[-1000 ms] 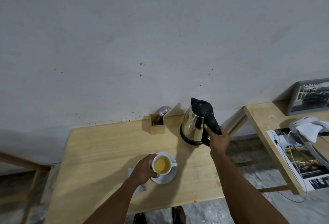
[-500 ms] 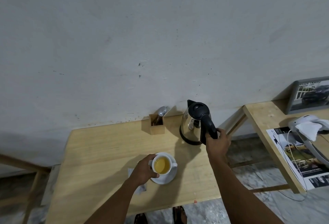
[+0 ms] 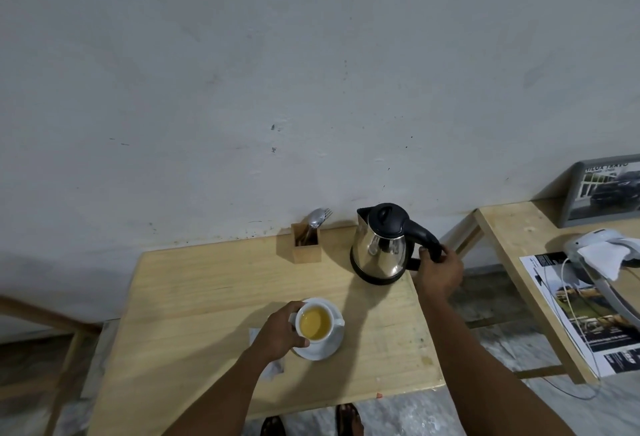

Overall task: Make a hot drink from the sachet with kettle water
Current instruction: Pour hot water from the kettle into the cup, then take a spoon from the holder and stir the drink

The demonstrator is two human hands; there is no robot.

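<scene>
A steel kettle [image 3: 381,252] with a black lid and handle stands upright at the back right of the wooden table [image 3: 194,297]. My right hand [image 3: 441,271] grips the lower end of its handle. A white cup [image 3: 317,323] of yellow-amber liquid sits on a white saucer [image 3: 323,349] near the table's middle. My left hand [image 3: 280,331] wraps the cup's left side. A pale sachet [image 3: 272,369] lies flat under my left wrist, mostly hidden.
A small wooden holder [image 3: 306,246] with a spoon and fork stands by the wall, left of the kettle. A second table [image 3: 519,234] on the right carries a printed sheet [image 3: 581,317], a white device with a cable and a framed picture [image 3: 602,193].
The kettle has come down from a tilt and now rests upright on the table further back. My right hand slid to the handle's lower end. The left hand and cup stayed put.
</scene>
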